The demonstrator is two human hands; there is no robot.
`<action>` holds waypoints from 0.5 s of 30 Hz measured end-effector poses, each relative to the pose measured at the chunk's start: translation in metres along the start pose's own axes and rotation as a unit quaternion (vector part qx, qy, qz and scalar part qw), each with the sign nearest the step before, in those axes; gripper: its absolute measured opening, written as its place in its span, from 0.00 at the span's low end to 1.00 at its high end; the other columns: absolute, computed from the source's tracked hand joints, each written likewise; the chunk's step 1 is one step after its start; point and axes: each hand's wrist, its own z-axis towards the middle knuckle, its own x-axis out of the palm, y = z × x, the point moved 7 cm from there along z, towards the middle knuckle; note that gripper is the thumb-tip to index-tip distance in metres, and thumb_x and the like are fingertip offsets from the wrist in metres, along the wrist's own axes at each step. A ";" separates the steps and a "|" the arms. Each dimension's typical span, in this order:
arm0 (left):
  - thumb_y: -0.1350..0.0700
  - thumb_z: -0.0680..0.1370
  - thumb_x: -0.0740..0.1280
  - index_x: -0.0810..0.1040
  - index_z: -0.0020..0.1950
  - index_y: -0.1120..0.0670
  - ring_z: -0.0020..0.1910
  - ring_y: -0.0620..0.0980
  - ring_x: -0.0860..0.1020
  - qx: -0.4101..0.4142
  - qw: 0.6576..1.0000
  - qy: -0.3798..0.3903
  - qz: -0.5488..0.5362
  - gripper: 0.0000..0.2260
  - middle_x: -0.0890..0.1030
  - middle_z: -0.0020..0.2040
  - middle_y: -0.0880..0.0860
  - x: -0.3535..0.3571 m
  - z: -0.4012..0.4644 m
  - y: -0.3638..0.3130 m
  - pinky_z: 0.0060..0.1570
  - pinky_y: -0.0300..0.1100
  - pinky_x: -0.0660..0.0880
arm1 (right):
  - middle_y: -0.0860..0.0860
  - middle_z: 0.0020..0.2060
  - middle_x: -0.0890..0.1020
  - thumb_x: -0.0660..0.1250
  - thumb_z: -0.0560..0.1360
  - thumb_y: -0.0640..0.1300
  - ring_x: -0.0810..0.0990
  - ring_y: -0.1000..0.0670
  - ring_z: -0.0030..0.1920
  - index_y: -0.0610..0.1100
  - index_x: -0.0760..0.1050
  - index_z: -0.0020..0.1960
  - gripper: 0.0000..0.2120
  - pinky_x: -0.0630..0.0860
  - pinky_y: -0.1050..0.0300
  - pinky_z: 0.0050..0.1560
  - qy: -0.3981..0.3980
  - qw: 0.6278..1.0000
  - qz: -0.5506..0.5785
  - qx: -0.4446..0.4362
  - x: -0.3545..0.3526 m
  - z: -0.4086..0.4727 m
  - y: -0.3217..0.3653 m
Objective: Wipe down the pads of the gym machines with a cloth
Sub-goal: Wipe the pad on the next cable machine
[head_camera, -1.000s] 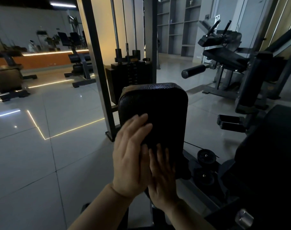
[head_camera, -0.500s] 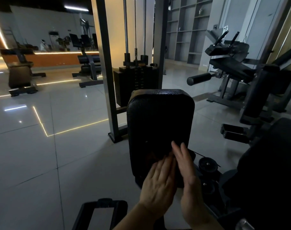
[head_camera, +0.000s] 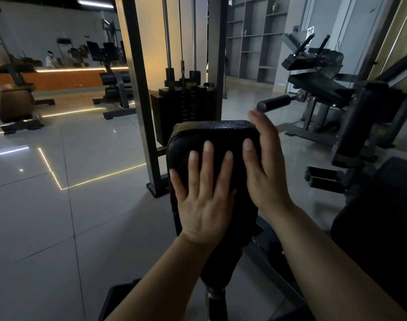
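Note:
A black textured pad (head_camera: pixel 216 133) stands upright on a post in front of me. My left hand (head_camera: pixel 204 205) lies flat on its front face with the fingers spread and straight. My right hand (head_camera: pixel 265 172) rests against the pad's right edge, fingers straight and pointing up past the top corner. A brownish strip (head_camera: pixel 172 205) shows along the pad's left side. I cannot tell whether it is a cloth, and none is plainly visible under either hand.
A weight stack (head_camera: pixel 184 112) and a grey steel upright (head_camera: pixel 140 100) stand just behind the pad. At the right are a black machine with a roller pad (head_camera: pixel 273 104) and a large dark seat (head_camera: pixel 383 216). Benches (head_camera: pixel 17 100) stand far left on the glossy tile floor.
Both hands have slid up from the pad's lower part to its upper half. The right hand has shifted out to the pad's right edge.

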 end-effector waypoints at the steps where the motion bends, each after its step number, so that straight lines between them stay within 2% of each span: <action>1: 0.46 0.81 0.53 0.47 0.79 0.50 0.78 0.54 0.45 0.018 1.000 -0.004 0.000 0.29 0.43 0.79 0.53 0.003 -0.013 -0.001 0.73 0.59 0.46 | 0.43 0.70 0.68 0.55 0.82 0.44 0.65 0.50 0.72 0.45 0.62 0.70 0.17 0.62 0.59 0.71 0.001 1.000 -0.007 -0.026 -0.001 -0.017 0.005; 3: 0.48 0.80 0.56 0.50 0.79 0.50 0.78 0.55 0.48 0.063 0.998 0.011 -0.010 0.29 0.46 0.79 0.54 0.012 -0.051 -0.002 0.72 0.59 0.48 | 0.43 0.67 0.71 0.54 0.81 0.43 0.67 0.50 0.70 0.43 0.64 0.68 0.16 0.63 0.58 0.70 -0.002 1.000 -0.011 -0.015 0.008 -0.029 -0.001; 5: 0.48 0.81 0.54 0.55 0.78 0.50 0.77 0.55 0.52 0.095 0.994 0.055 -0.017 0.25 0.47 0.79 0.53 0.021 -0.086 -0.001 0.71 0.58 0.52 | 0.43 0.67 0.70 0.56 0.82 0.43 0.67 0.50 0.70 0.42 0.63 0.69 0.16 0.63 0.58 0.70 -0.024 0.999 0.014 -0.020 -0.001 -0.018 -0.006; 7: 0.48 0.83 0.51 0.59 0.75 0.50 0.73 0.54 0.57 0.114 0.989 0.094 -0.025 0.20 0.47 0.79 0.53 0.025 -0.111 0.004 0.65 0.59 0.59 | 0.45 0.68 0.68 0.60 0.80 0.43 0.65 0.50 0.72 0.41 0.61 0.70 0.21 0.62 0.57 0.71 -0.013 1.000 0.011 -0.021 0.001 -0.021 -0.006; 9: 0.49 0.84 0.49 0.58 0.76 0.49 0.72 0.54 0.58 0.133 0.984 0.112 -0.033 0.20 0.47 0.79 0.52 0.025 -0.120 0.008 0.61 0.58 0.62 | 0.44 0.71 0.66 0.64 0.77 0.45 0.63 0.48 0.73 0.41 0.58 0.72 0.27 0.63 0.51 0.72 0.005 1.000 0.015 -0.026 0.004 -0.033 -0.010; 12: 0.49 0.84 0.47 0.54 0.78 0.51 0.77 0.51 0.51 0.141 0.984 0.102 -0.029 0.21 0.45 0.79 0.51 0.018 -0.101 0.013 0.70 0.53 0.55 | 0.43 0.73 0.63 0.66 0.76 0.46 0.61 0.45 0.74 0.42 0.57 0.73 0.31 0.62 0.43 0.72 0.010 0.999 0.031 -0.023 0.003 -0.032 -0.014; 15: 0.49 0.84 0.49 0.50 0.78 0.53 0.78 0.50 0.47 0.118 0.991 0.062 -0.023 0.23 0.45 0.79 0.51 0.007 -0.056 0.013 0.75 0.51 0.46 | 0.44 0.73 0.63 0.58 0.80 0.52 0.60 0.46 0.75 0.44 0.57 0.73 0.25 0.60 0.41 0.73 0.006 0.998 0.065 -0.014 0.005 -0.036 -0.016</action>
